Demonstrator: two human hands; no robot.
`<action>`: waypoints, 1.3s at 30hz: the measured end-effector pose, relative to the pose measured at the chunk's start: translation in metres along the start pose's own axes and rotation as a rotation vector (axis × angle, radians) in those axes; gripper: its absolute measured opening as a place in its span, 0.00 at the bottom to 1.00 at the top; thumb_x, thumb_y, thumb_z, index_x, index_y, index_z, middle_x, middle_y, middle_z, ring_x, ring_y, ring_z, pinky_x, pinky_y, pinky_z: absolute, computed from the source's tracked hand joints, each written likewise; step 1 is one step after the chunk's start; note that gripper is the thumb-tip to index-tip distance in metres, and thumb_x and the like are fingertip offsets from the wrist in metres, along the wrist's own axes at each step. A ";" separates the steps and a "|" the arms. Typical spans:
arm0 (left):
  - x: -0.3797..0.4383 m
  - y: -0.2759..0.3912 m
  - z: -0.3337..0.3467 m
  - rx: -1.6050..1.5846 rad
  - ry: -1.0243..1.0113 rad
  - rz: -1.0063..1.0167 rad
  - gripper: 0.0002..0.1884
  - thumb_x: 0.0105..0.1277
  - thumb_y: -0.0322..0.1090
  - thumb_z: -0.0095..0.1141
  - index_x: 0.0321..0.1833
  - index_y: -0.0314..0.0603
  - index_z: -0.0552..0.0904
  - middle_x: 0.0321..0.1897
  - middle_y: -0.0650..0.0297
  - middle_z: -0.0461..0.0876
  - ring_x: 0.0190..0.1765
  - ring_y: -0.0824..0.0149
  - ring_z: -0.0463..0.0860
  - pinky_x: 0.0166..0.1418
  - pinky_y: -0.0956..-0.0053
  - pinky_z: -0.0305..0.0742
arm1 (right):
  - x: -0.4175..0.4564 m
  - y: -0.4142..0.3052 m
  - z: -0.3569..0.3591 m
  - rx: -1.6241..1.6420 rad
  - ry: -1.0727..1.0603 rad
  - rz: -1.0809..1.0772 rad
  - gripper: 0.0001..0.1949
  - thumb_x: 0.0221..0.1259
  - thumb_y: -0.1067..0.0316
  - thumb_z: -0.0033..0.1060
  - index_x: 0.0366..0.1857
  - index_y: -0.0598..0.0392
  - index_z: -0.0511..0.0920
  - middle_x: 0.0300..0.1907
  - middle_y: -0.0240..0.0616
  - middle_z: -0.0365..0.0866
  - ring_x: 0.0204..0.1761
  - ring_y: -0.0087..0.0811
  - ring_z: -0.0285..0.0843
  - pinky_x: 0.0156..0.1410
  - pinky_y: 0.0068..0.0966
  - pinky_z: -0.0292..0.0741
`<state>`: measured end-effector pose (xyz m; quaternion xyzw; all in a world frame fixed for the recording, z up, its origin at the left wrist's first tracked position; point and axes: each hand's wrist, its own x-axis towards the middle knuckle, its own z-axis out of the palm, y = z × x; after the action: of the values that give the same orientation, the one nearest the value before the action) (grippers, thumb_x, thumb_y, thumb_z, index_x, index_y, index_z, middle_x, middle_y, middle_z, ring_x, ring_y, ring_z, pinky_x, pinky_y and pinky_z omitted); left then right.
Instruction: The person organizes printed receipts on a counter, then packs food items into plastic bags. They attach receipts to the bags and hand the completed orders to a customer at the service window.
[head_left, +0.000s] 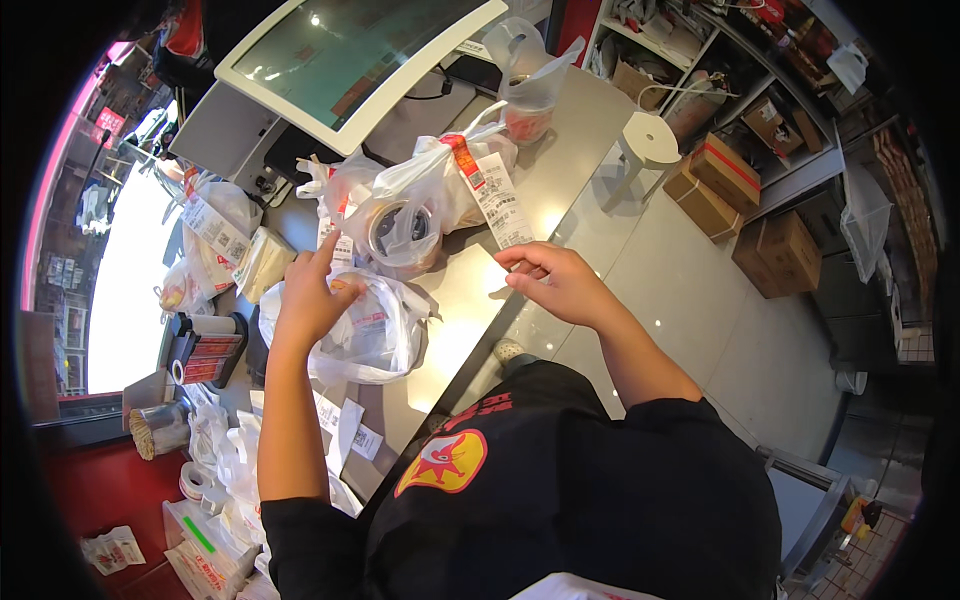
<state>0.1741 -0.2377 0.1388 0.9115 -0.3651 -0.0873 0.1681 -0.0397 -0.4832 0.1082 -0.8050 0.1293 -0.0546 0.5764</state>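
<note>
My left hand (309, 296) is raised with its index finger extended and thumb apart, over a white plastic bag (394, 369) whose mouth gapes on the counter. Its fingertip appears beside a small printed slip (343, 250). Behind it stands a clear bag holding a round container with a dark top (401, 231). A knotted plastic bag (454, 196) carries a long printed receipt (499, 199) under a red tag. Close to that receipt's lower end is my right hand (559, 283), fingers loosely curled and thumb apart; contact with the paper is unclear.
A touchscreen monitor (352, 60) stands at the back of the counter (457, 300). Farther right is another bag with a cup (525, 112). At left are tagged bags (214, 225), napkins (264, 264), a tape dispenser (210, 349) and skewers (157, 431). A stool (651, 142) and cartons (780, 251) occupy the floor.
</note>
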 end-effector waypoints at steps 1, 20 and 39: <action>0.000 0.011 -0.002 -0.064 0.024 0.020 0.41 0.47 0.39 0.69 0.67 0.45 0.65 0.38 0.52 0.73 0.44 0.52 0.72 0.50 0.62 0.69 | 0.003 0.005 -0.007 -0.002 0.021 0.042 0.14 0.58 0.66 0.58 0.48 0.55 0.78 0.43 0.39 0.79 0.39 0.28 0.80 0.46 0.25 0.75; 0.064 0.165 -0.010 0.176 0.510 0.218 0.24 0.47 0.41 0.67 0.50 0.49 0.80 0.47 0.62 0.77 0.54 0.58 0.73 0.56 0.57 0.64 | 0.117 0.020 -0.094 -0.001 0.507 -0.309 0.18 0.51 0.64 0.65 0.49 0.46 0.77 0.43 0.38 0.69 0.42 0.32 0.70 0.49 0.26 0.71; 0.153 0.152 -0.003 0.328 0.024 0.023 0.10 0.57 0.35 0.54 0.39 0.47 0.85 0.34 0.54 0.83 0.41 0.52 0.82 0.44 0.61 0.76 | 0.288 -0.013 -0.176 -0.722 -0.042 -0.400 0.38 0.40 0.74 0.62 0.63 0.44 0.62 0.45 0.47 0.77 0.42 0.42 0.77 0.48 0.31 0.73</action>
<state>0.1884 -0.4463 0.1926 0.9235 -0.3828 -0.0135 0.0223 0.1970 -0.7180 0.1608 -0.9658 -0.0304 -0.1002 0.2374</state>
